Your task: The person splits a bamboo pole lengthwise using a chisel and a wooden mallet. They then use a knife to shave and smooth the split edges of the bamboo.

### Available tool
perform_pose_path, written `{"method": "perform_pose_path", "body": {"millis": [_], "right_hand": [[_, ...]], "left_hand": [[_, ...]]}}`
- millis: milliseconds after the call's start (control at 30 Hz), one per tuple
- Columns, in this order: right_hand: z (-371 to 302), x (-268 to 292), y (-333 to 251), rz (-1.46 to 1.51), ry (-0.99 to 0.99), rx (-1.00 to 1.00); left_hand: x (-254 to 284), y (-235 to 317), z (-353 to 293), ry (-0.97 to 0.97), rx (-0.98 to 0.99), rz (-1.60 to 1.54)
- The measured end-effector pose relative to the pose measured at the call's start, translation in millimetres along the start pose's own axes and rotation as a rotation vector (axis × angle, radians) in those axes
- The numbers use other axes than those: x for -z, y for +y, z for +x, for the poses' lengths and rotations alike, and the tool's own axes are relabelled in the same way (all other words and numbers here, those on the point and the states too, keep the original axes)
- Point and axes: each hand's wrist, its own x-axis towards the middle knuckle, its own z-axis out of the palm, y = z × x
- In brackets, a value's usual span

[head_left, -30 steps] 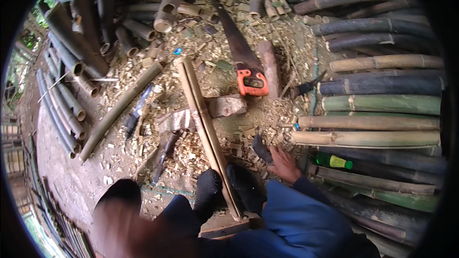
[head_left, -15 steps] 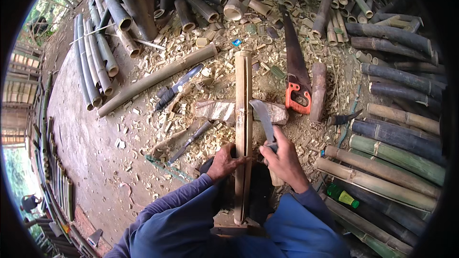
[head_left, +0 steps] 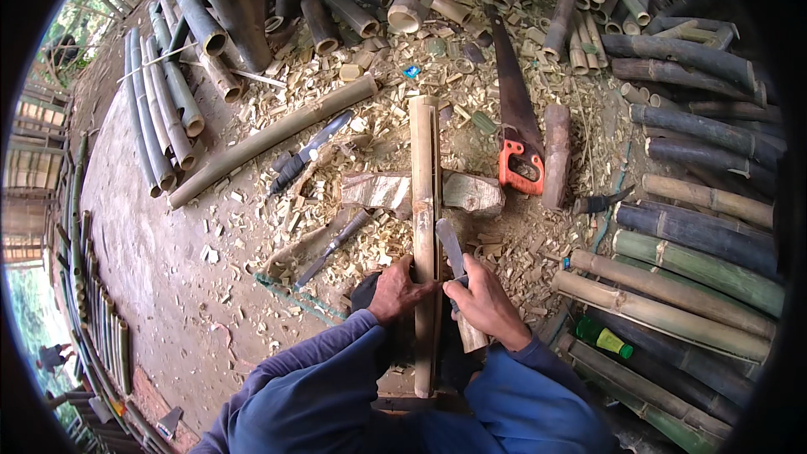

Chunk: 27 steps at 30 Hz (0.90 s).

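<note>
An upright-lying split bamboo pole [head_left: 423, 160] runs away from me, its far part resting across a rough wooden block [head_left: 370, 191]. A long slit shows along its right side. My left hand [head_left: 397, 292] is closed around the pole's left side, its thumb laid over the top. Just right of the pole, my right hand [head_left: 492, 303] grips a knife [head_left: 450, 244]. Its short blade points away from me, and its pale wooden handle sticks out below the fist. The right thumb side is close to the pole; whether it touches, I cannot tell.
Wood chips cover the ground around the block. An orange-handled saw [head_left: 521, 166] and a short log [head_left: 555, 155] lie far right. A large knife [head_left: 307, 155], a thin blade tool [head_left: 334, 248] and a bamboo length [head_left: 273, 141] lie left. Stacked bamboo and a green bottle [head_left: 603, 336] are right.
My right hand has drawn the knife nearer to me, and its blade now sits lower beside the pole. The pole has turned slightly, with its slit showing narrower. My left hand stays on it.
</note>
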Motion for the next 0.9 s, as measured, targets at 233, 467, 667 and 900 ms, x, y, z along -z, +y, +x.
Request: {"method": "perform_pose_path", "body": {"millis": [233,467,667,900], "right_hand": [[39.4,-4.3,-6.4,0.071,0.038,-0.001],[81.2,58.1,-47.5,0.167,-0.333,-0.304],[70.8,59.8,8.0,0.001,-0.226,0.024],[26.3,-8.9,-4.3,-0.057,0.074,0.059]], "left_hand": [[-7.9,-9.5,0.5,0.019,-0.034,0.147],[-11.2,-13.5,-0.4,0.025,-0.081,0.116],[-9.2,3.9,10.0,-0.051,-0.009,0.078],[12.3,-8.3,8.8,-0.161,-0.045,-0.072]]}}
